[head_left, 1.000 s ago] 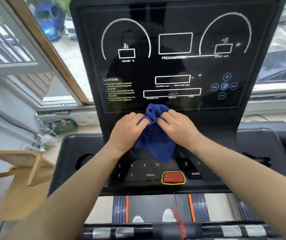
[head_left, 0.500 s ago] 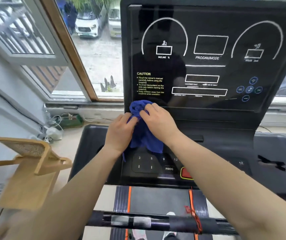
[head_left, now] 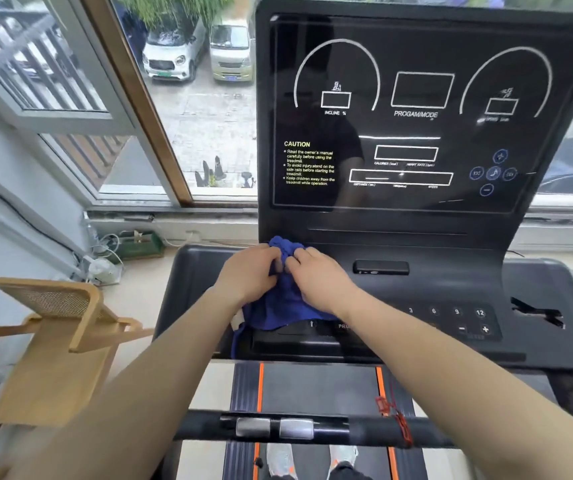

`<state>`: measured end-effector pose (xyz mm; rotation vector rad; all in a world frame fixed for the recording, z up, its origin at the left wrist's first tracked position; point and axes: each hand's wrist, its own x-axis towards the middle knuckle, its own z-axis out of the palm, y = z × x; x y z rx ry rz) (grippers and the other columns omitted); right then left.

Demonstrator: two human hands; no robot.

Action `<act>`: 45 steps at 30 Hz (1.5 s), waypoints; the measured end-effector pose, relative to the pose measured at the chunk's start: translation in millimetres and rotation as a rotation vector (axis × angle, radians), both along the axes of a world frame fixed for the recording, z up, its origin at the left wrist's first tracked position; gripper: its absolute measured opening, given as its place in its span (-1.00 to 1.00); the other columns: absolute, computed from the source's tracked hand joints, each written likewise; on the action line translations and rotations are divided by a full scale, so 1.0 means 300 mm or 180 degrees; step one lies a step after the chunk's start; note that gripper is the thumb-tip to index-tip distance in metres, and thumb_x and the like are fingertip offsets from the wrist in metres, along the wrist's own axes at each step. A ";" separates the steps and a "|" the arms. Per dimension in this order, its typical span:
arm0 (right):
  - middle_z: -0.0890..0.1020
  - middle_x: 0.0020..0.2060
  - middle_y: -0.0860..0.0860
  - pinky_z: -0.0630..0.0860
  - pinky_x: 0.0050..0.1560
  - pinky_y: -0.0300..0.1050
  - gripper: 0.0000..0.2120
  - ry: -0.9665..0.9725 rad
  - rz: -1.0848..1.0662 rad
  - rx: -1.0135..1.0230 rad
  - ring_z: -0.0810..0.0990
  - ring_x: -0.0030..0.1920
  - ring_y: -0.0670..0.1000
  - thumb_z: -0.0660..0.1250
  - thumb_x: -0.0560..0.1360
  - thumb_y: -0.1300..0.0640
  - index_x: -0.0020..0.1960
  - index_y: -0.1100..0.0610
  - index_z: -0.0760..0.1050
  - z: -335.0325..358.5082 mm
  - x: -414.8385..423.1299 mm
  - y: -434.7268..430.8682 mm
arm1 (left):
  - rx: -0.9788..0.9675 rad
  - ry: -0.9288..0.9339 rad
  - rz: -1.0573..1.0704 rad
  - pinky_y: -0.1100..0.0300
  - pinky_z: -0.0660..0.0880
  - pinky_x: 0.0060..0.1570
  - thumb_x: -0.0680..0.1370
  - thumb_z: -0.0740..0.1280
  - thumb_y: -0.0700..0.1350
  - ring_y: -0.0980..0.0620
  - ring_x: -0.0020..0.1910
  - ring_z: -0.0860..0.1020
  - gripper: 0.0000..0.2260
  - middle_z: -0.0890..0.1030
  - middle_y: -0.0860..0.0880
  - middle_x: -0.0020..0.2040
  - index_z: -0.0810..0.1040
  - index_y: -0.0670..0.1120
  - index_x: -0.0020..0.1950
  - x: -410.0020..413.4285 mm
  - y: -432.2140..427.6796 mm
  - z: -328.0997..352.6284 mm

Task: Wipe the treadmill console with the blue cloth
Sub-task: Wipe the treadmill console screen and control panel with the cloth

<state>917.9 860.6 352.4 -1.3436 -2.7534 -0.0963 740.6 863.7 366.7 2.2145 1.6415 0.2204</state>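
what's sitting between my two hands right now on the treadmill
In the head view, the bunched blue cloth lies between your left hand and right hand, gripped by both.

daylit window (head_left: 188, 109), wooden chair (head_left: 53, 327), grey wall (head_left: 18, 209)

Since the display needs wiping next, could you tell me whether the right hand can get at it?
Probably yes: the right hand grips the cloth just below the display, with nothing between.

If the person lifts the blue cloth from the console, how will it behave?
The blue cloth is probably floppy: it bunches between the left hand and right hand and drapes over the console. Likely light. It looks napped, so hardly slippery.
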 end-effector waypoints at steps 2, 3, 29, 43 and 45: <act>0.59 -0.18 0.18 0.52 -0.26 0.04 -0.80 0.0017 -0.0008 0.0189 0.57 -0.20 0.24 0.40 0.32 0.30 -0.06 0.23 0.58 0.039 0.026 0.037 | 0.0312 -0.0085 0.0107 0.02 0.46 -0.11 0.50 0.32 -0.13 -0.08 -0.02 0.54 -0.91 0.50 0.04 -0.03 0.47 0.04 -0.05 0.017 0.006 -0.001; 0.58 -0.19 0.17 0.51 -0.27 0.03 -0.82 0.0073 -0.0129 0.0291 0.57 -0.21 0.23 0.39 0.32 0.29 -0.08 0.22 0.58 0.056 0.037 0.049 | 0.0517 -0.0193 0.0206 0.01 0.46 -0.11 0.52 0.32 -0.14 -0.08 -0.01 0.53 -0.89 0.50 0.01 0.01 0.49 0.01 0.02 0.031 0.007 -0.007; 0.53 -0.14 0.13 0.40 -0.14 0.10 -0.89 0.0557 -0.0588 -0.0124 0.47 -0.16 0.19 0.21 0.56 0.13 0.00 0.15 0.47 -0.140 0.131 -0.316 | 0.1348 0.0815 0.0077 -0.02 0.38 -0.19 0.59 0.20 -0.11 -0.17 -0.14 0.45 -0.83 0.54 -0.14 0.01 0.50 -0.11 0.12 0.219 -0.335 -0.204; 0.12 0.60 0.19 0.18 0.55 0.12 -0.47 0.0199 -0.0364 -0.0215 0.11 0.60 0.17 -0.01 0.64 0.14 0.58 0.28 0.15 -0.128 0.173 -0.153 | 0.0614 -0.0098 0.0691 -0.06 0.16 0.53 0.65 0.20 -0.05 -0.17 0.59 0.10 -0.45 0.07 -0.15 0.63 0.12 -0.09 0.61 0.237 -0.209 -0.178; 0.10 0.60 0.20 0.17 0.55 0.11 -0.46 0.0325 -0.0397 -0.0442 0.07 0.60 0.15 0.05 0.67 0.08 0.59 0.27 0.12 -0.159 0.194 -0.228 | 0.0584 0.0383 0.0434 -0.11 0.11 0.54 0.66 0.15 0.01 -0.20 0.59 0.09 -0.45 0.04 -0.16 0.63 0.11 -0.09 0.61 0.230 -0.241 -0.205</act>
